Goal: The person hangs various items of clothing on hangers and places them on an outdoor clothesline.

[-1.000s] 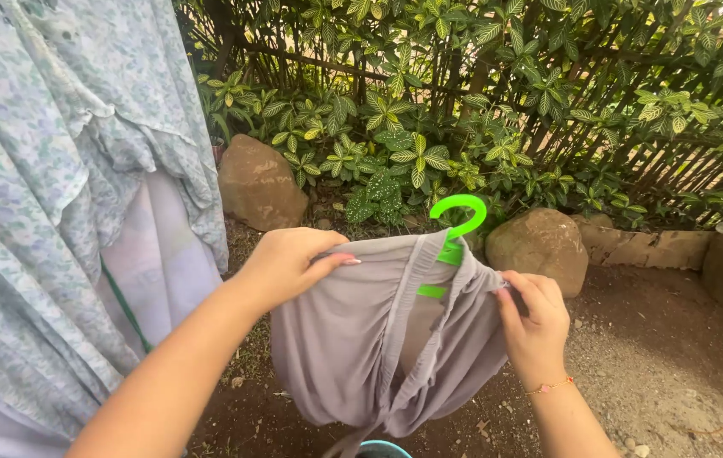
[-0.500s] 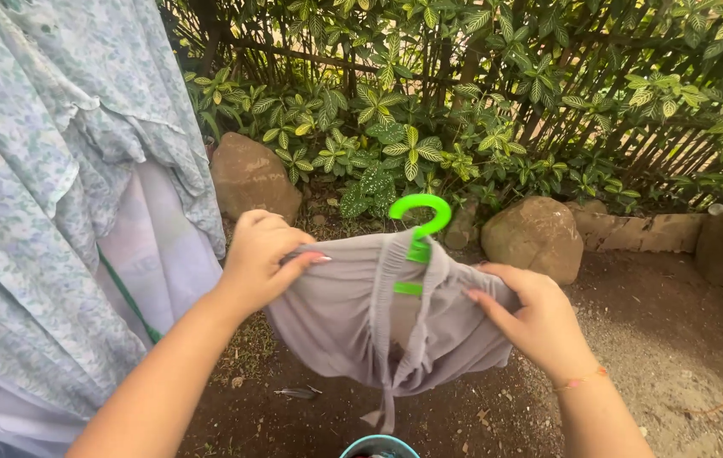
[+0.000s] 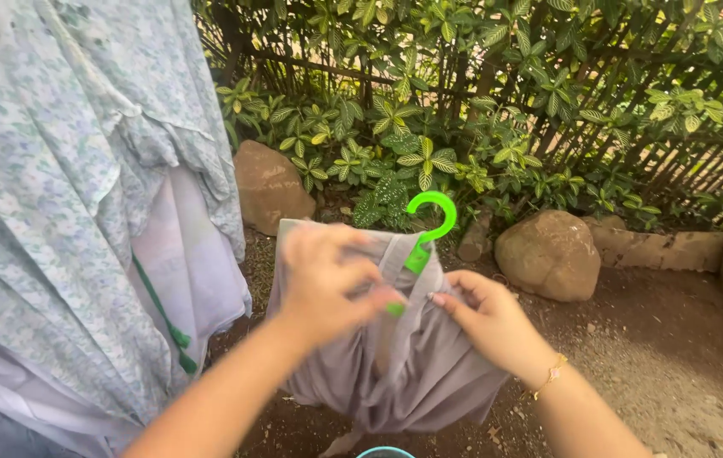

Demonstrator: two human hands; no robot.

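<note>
Although the hedge (image 3: 497,93) of green leaves and thin stems fills the whole back of the view, the work happens much nearer to the camera. On the left hangs a large floral sheet (image 3: 47,187) in pale blue and white, and under its edge a lilac cloth (image 3: 183,263) shows with a green cord on it. Along the foot of the hedge lie some brown rocks (image 3: 548,253) on bare soil (image 3: 675,356).

In the middle, held up in the air in front of the person, is a grey garment (image 3: 404,382) on a green plastic hanger (image 3: 429,222). The hook of the hanger stands free above the cloth, and the rest of it is hidden inside the neck opening. The left hand (image 3: 327,280) is closed on the cloth at the left of the neck, a little blurred. The right hand (image 3: 484,318) pinches the cloth just right of the hanger stem, fingers together on the fabric. The hands are near each other, on both sides of the stem.

The garment looks thin, soft and light; it falls in loose folds and probably slips easily off the smooth hanger. A safe hold would seem to be at the shoulders, or on the stiff hook itself. At the bottom edge a small teal rim (image 3: 385,452) is partly visible.
</note>
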